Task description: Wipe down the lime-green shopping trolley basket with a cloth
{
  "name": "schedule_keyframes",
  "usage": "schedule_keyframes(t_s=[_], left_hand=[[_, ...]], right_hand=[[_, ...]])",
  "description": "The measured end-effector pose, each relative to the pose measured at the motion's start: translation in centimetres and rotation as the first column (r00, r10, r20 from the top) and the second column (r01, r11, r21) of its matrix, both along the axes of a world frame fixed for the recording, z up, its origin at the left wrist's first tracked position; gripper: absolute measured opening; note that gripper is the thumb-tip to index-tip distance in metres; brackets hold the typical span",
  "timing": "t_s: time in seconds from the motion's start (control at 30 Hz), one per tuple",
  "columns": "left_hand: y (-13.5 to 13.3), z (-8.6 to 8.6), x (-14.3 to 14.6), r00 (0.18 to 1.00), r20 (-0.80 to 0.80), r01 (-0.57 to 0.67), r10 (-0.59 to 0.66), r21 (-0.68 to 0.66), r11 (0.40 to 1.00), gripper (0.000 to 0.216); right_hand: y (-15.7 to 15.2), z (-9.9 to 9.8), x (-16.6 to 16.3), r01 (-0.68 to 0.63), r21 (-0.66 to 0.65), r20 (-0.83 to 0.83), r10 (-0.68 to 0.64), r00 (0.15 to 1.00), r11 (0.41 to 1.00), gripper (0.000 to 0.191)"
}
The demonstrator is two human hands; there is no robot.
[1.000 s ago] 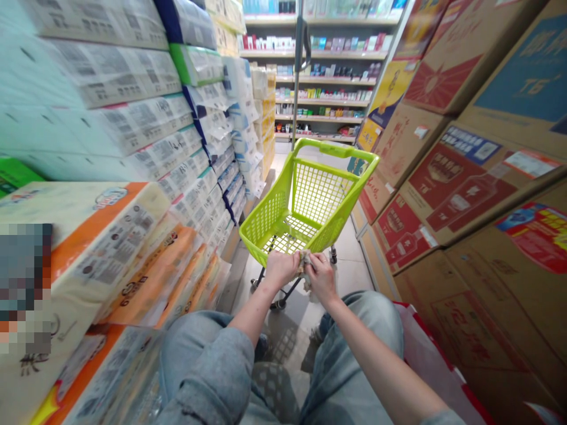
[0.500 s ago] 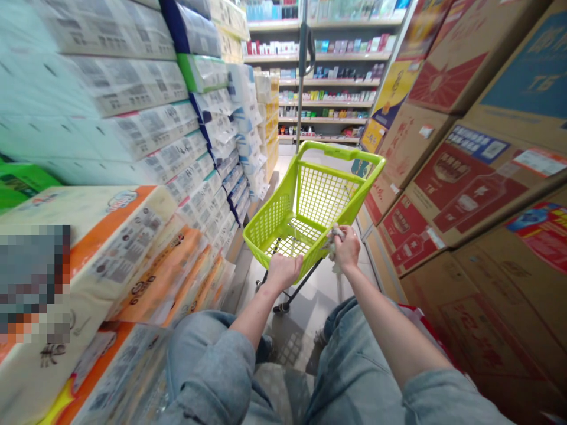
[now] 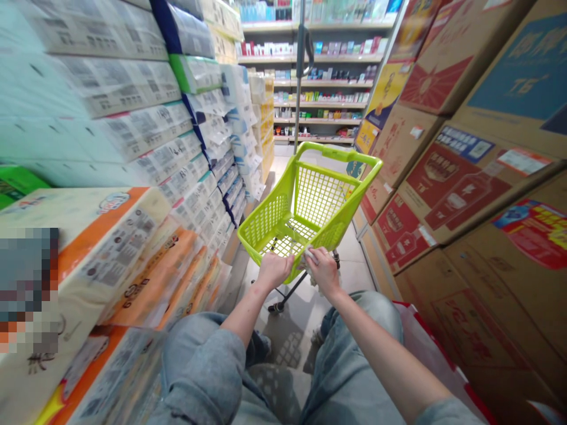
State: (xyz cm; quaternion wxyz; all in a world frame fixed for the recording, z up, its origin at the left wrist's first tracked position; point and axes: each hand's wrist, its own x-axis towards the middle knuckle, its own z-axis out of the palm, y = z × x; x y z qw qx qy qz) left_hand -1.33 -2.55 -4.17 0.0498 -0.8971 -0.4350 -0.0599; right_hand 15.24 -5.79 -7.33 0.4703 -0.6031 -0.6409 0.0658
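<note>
A lime-green shopping cart with a perforated plastic basket stands in front of my knees, its handle on the far side. My left hand is closed over the near rim of the basket. Just to the right, my right hand grips a crumpled whitish cloth and presses it on the same rim, near the front corner. Part of the cloth hangs below my fingers. Beneath the basket, the dark legs and a caster show.
Stacked packs of paper tissues line the left side, with orange-and-cream packs close by. Cardboard cartons rise on the right. A dark pole stands before shelves of small goods. A red-edged container sits by my right leg.
My right hand has moved left along the basket rim with the cloth, closer to my left hand. My left hand keeps its hold on the rim. The view has shifted slightly.
</note>
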Motion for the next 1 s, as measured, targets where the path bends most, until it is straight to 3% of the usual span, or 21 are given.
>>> schedule_keyframes(t_s=[0.1, 0.27, 0.37, 0.57, 0.73, 0.83, 1.0], left_hand=[[0.3, -0.6, -0.5, 0.999, 0.036, -0.01, 0.01, 0.005, 1.0, 0.06], [0.4, -1.0, -1.4, 0.999, 0.029, -0.029, 0.029, -0.002, 1.0, 0.062], [0.3, -0.8, -1.6, 0.999, 0.015, -0.04, 0.04, -0.012, 0.999, 0.061], [0.3, -0.9, -1.6, 1.0, 0.012, 0.016, -0.016, -0.01, 1.0, 0.057], [0.8, -1.2, -1.7, 1.0, 0.027, 0.01, -0.01, 0.01, 1.0, 0.06], [0.9, -1.1, -1.6, 0.999, 0.039, -0.001, 0.001, 0.003, 1.0, 0.063], [0.7, -1.1, -1.7, 0.999, 0.047, 0.005, -0.004, -0.011, 1.0, 0.063]], right_hand=[[0.6, 0.4, 0.6, 0.007, -0.009, -0.011, -0.007, 1.0, 1.0, 0.019], [3.9, 1.7, 4.9, 0.329, -0.009, -0.129, -0.327, 0.936, 0.944, 0.024], [5.9, 2.7, 7.4, 0.438, -0.022, -0.129, -0.437, 0.89, 0.899, 0.027], [6.0, 2.1, 6.8, 0.423, -0.036, -0.126, -0.424, 0.897, 0.905, 0.028], [3.2, 0.9, 3.9, 0.241, -0.079, -0.172, -0.252, 0.952, 0.967, 0.027], [2.6, 1.8, 3.6, 0.226, -0.084, -0.228, -0.239, 0.944, 0.971, 0.026], [4.2, 4.1, 4.9, 0.333, 0.053, -0.219, -0.315, 0.924, 0.941, 0.031]])
